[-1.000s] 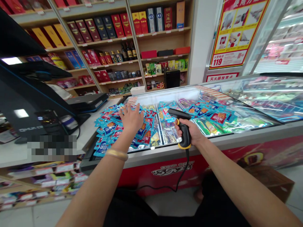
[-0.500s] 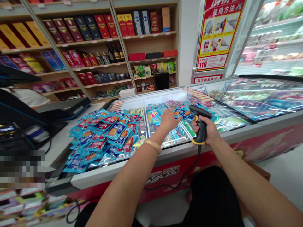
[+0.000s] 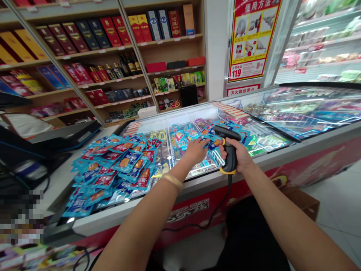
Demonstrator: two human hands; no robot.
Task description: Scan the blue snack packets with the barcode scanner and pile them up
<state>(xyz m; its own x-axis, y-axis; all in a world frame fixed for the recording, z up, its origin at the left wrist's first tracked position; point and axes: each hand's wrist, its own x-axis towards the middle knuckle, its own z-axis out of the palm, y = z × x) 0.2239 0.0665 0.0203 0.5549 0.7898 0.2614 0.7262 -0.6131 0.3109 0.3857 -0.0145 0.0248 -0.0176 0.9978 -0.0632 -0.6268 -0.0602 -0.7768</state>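
Note:
My right hand is wrapped round the handle of a black and yellow barcode scanner, its head tilted over the chest freezer's glass top. Just left of it, my left hand has its fingers closed at the edge of a blue snack packet; the fingertips are partly hidden. Behind both hands lies a smaller group of blue and red snack packets. A large heap of the same packets covers the left end of the freezer. A bracelet sits on my left wrist.
The scanner's cable hangs down the freezer front. Wire baskets of frozen goods show under the glass. A counter with dark equipment adjoins on the left. Shelves of boxes stand behind, and a wooden box is at lower right.
My left hand has gone from spread fingers to closed fingers on a packet near the scanner. The scanner stays in my right hand. The whole view has shifted slightly.

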